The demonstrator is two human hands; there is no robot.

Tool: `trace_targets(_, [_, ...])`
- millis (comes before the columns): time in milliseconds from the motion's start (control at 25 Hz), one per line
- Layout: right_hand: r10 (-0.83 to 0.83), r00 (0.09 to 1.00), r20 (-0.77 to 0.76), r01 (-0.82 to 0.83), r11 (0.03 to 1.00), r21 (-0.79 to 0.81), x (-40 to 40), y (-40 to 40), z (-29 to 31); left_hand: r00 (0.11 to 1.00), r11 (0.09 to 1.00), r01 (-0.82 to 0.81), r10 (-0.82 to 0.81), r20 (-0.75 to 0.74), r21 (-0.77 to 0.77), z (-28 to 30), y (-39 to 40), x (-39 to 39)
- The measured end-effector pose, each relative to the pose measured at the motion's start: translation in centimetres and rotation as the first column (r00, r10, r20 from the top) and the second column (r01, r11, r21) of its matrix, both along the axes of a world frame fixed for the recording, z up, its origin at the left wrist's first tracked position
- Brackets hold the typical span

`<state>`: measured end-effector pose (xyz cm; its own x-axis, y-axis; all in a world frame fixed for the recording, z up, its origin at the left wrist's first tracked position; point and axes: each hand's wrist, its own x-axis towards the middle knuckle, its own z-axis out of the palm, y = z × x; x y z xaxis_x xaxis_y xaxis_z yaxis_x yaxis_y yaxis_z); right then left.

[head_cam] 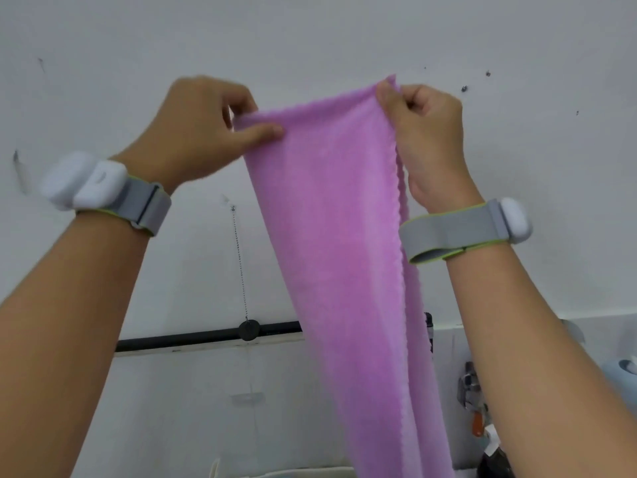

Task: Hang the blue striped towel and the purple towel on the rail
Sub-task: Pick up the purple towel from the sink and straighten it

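The purple towel (344, 243) hangs long and narrow in front of the white wall, held up by its top edge. My left hand (203, 129) pinches the top left corner between thumb and fingers. My right hand (424, 132) grips the top right corner, slightly higher. A black rail (206, 336) runs horizontally on the wall below my hands, and the towel's lower part covers its right stretch. The blue striped towel is not in view.
A bead chain (240, 263) hangs from a wall hook down to a round black plug (249, 329) at the rail. Metal fittings and an orange-tipped object (473, 401) sit low on the right. A pale blue item (622, 370) is at the right edge.
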<state>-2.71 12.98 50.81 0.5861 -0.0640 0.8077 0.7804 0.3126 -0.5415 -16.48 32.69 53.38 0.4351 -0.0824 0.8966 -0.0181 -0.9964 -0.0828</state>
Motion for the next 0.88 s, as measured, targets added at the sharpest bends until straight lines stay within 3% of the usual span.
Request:
trace_targets(120, [-0.035,0.998,0.058,0.033,0.999,0.038,-0.3,-0.4,2.3,0.986,0.999,0.043,-0.046,0.157,0.022,2.5,-1.6,-1.3])
trace_targets(200, [-0.028,0.998,0.056,0.027,0.999,0.018,-0.2,-0.3,2.5,0.987,0.999,0.015,-0.023,0.161,0.05,3.4,-2.1,-1.7])
trace_targets(360, [0.016,1.0,0.001,-0.016,0.995,-0.096,0.4,-0.1,0.1,0.998,0.996,-0.061,0.06,0.013,0.068,2.4,-1.7,-1.1])
trace_targets(560, [0.033,0.996,-0.084,-0.051,0.972,-0.228,0.6,0.4,-3.7,0.961,0.994,-0.044,0.015,-0.275,-0.101,-1.0,-0.2,-0.2])
trace_targets(720, [0.002,0.99,-0.144,-0.047,0.949,-0.312,1.2,0.1,-5.4,0.952,0.967,-0.007,-0.072,-0.299,-0.255,-3.0,0.0,-0.5])
trace_targets(880, [-0.066,0.986,-0.155,-0.001,0.916,-0.4,1.7,-0.1,-6.8,0.929,0.965,0.023,-0.117,-0.35,-0.26,-4.6,-0.2,-0.7])
